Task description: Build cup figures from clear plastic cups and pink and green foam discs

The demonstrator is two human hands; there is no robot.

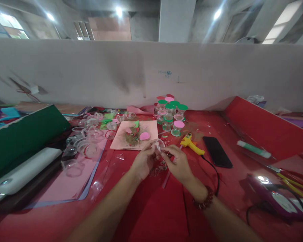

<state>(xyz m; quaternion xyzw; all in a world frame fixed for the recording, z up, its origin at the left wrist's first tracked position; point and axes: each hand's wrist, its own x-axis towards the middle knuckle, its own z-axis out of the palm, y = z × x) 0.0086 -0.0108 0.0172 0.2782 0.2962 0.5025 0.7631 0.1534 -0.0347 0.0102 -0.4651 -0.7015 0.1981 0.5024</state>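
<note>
My left hand [143,163] is closed on a small clear plastic cup [159,143], held up over the red tabletop. The fingers of my right hand [178,165] pinch at the cup's near side; a whitish bit shows there, too small to name. Behind my hands lies a pale pink sheet [118,139] with brown powder, scraps and a bright pink paper disc [144,136]. Just right of my right hand rests a yellow glue gun [193,145]. Small shavings [158,169] lie below my hands, beside a translucent glue stick [166,180].
Stacked clear cups with green and pink discs [170,114] stand at the back. Loose clear cups [88,144] crowd the left, near a white device [27,169] and green board [27,137]. Rightward are a black phone [217,152], green-white tube [254,149] and red board [270,129].
</note>
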